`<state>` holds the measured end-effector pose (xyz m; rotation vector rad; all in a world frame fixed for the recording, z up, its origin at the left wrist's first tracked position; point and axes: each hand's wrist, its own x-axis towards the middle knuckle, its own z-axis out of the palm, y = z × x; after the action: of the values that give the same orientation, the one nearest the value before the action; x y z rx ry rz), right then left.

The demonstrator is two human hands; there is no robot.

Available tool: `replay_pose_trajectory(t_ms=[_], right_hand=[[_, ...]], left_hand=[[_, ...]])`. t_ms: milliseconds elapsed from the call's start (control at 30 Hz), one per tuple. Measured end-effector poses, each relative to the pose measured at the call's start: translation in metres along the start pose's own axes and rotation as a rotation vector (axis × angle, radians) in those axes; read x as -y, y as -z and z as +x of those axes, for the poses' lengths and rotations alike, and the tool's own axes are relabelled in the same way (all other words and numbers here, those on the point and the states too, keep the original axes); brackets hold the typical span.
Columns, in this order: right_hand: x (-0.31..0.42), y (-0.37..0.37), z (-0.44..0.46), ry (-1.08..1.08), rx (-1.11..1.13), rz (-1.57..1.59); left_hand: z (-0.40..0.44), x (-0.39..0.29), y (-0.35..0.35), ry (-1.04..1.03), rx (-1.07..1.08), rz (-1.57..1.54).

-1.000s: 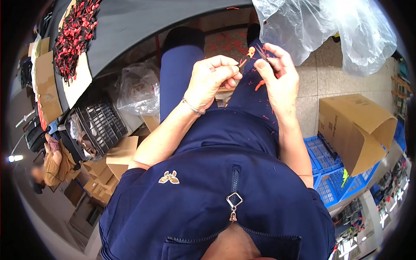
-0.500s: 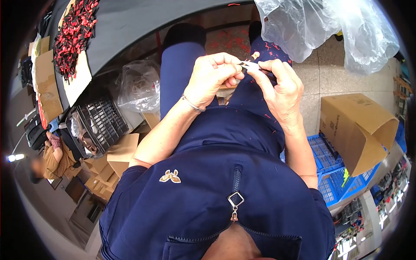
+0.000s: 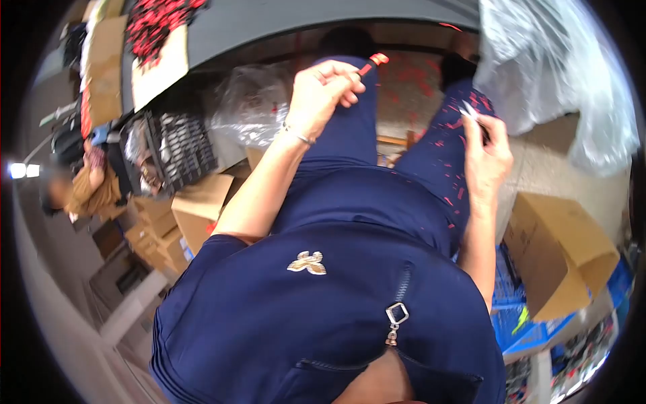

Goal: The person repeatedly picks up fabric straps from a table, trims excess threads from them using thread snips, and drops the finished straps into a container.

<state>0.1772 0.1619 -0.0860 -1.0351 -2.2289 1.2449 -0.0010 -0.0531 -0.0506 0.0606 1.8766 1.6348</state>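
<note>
Between thumb and fingers, my left hand (image 3: 321, 94) pinches a small black and red piece (image 3: 367, 69) with an orange-red end (image 3: 379, 59) pointing up and right. My right hand (image 3: 486, 149) is closed round a small cutting tool, whose pale pointed tips (image 3: 468, 110) stick out past the fingers over my right thigh. The two hands are well apart. Red scraps (image 3: 448, 165) are scattered over the dark blue trouser leg. A pile of red and black pieces (image 3: 158, 27) lies on a pale board (image 3: 161, 75) at the upper left.
A dark table (image 3: 282, 27) spans the top. Clear plastic bags (image 3: 538, 74) hang at the upper right. An open cardboard box (image 3: 555, 252) rests on blue crates (image 3: 506, 289) at the right. Black crates (image 3: 185, 151) and boxes (image 3: 202, 202) stand left. A person (image 3: 91, 182) is at the far left.
My hands have drawn apart, the right one moving right and down with the tool, the left one moving up with the piece. The whole view has turned and shifted.
</note>
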Motion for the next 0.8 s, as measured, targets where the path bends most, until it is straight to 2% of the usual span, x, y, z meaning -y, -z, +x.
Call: replay_pose_trajectory(t_ms=[167, 233, 300, 367, 500, 567, 633, 800], right_hand=[[-0.026, -0.006, 0.002, -0.039, -0.023, -0.118], [-0.015, -0.007, 0.001, -0.027, -0.008, -0.172], [-0.017, -0.009, 0.003, -0.005, -0.004, -0.180], [-0.018, -0.012, 0.006, 0.013, -0.004, -0.201], [-0.023, -0.013, 0.009, 0.012, 0.000, -0.277], [-0.018, -0.014, 0.010, 0.114, -0.032, -0.361], [-0.020, -0.017, 0.015, 0.302, -0.082, -0.358], [-0.017, -0.020, 0.021, 0.223, -0.090, -0.235]], left_hand=[[0.011, 0.053, 0.122, -0.075, -0.503, 0.192], [0.010, 0.090, 0.170, -0.022, -0.638, 0.293], [0.012, 0.157, 0.231, 0.055, -0.700, 0.508], [-0.001, 0.180, 0.249, 0.288, -0.577, 1.071], [-0.017, 0.172, 0.232, 0.446, -0.376, 1.010], [-0.014, 0.157, 0.220, 0.354, -0.308, 1.079], [-0.013, 0.101, 0.185, 0.261, -0.215, 1.031], [0.001, -0.039, 0.093, 0.096, 0.210, 0.461]])
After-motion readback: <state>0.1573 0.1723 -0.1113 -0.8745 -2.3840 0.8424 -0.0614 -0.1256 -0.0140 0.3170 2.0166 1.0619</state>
